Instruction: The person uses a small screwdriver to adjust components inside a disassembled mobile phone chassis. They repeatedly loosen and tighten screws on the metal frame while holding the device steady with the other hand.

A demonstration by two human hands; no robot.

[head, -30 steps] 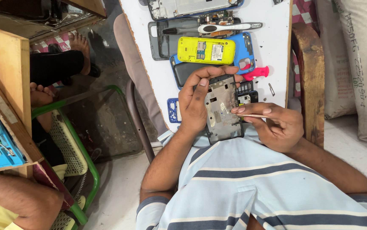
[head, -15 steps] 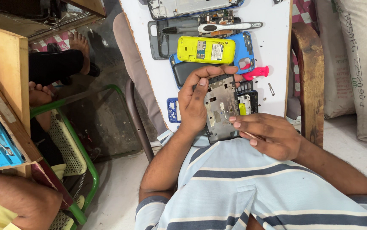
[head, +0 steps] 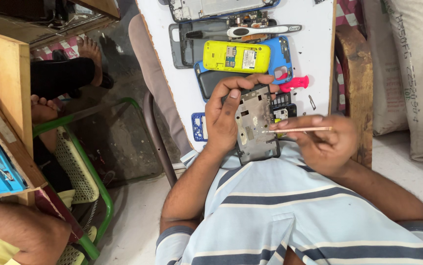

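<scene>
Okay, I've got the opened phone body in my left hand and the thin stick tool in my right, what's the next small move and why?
Probably ease the thin copper-coloured stick tool a touch further left, onto the grey opened phone body. Its tip already sits at the board's right side, the left hand has the body in its grip, and the right hand pinches the tool level.

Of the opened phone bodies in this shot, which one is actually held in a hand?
The grey phone frame, gripped by the left hand. The yellow phone body and the others lie flat on the white board.
</scene>
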